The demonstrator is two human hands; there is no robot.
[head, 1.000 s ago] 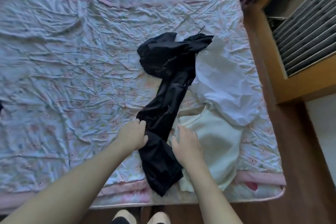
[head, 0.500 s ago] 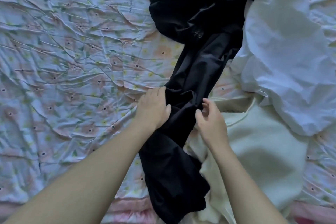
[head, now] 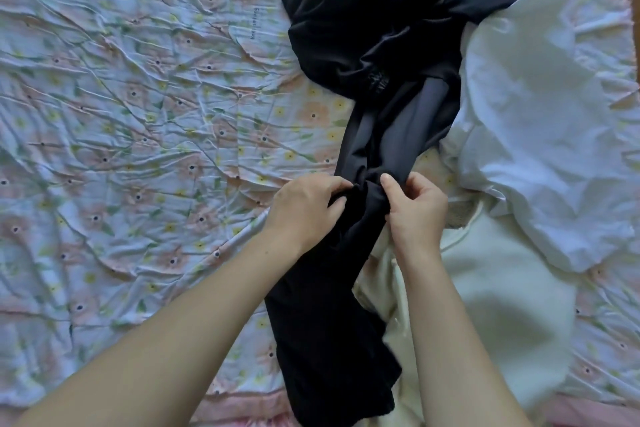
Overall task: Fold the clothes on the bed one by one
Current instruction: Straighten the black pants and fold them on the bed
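Bed sheet (head: 138,114): crumpled floral fabric filling the view left of the black garment; a small printed line of text on it is too small to read.
Left hand (head: 304,208): grip clamped on the left edge of the black garment's narrow middle; its fingertips are buried in the cloth, and the forearm runs off the lower left corner.
Black garment (head: 374,55): lies on the bed in a long twisted band, bunched at the far end and spreading again toward the near edge. What kind of garment it is cannot be told; a faint mark on the bunched part is unreadable, and its near end is cut off by the frame.
Right hand (head: 417,208): grip pinched on the right edge of the same narrow middle, thumb up against the cloth.
Cream garment (head: 502,305): just right of the black garment's near half, partly under it and under the right forearm.
White garment (head: 536,121): rumpled, right of the black garment's far half, overlapping the cream one.
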